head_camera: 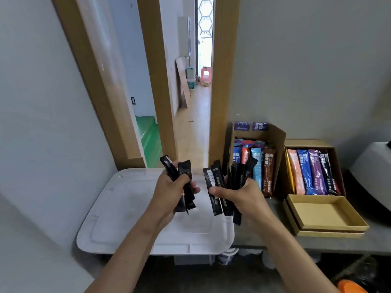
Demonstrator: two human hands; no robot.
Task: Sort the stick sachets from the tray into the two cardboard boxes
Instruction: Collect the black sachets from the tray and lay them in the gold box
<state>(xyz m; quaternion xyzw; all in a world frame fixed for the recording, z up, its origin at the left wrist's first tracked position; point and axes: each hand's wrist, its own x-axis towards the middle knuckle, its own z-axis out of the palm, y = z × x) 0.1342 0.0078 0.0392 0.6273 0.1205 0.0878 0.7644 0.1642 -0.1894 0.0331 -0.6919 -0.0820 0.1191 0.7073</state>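
My left hand (171,191) is curled round a small bundle of black foil stick sachets (185,169), thumb across the front, their tops fanning up above my knuckles and their tails hanging below my palm. My right hand (239,195) grips a bigger fan of the same black sachets (219,178), thumb pressed over the front one, which carries a white label. Both bundles are held apart, above the white plastic tray (118,208) that sits on the left. Just right of the tray stands the tall open brown cardboard box (279,140), with upright blue, red, pale blue and brown sachets (257,166) inside. Beside it lies the flat tan cardboard box (306,143), holding a row of orange, blue, purple and black sachets (313,172). A shallow tan cardboard lid (325,214) rests in front of it on the grey table (338,244).
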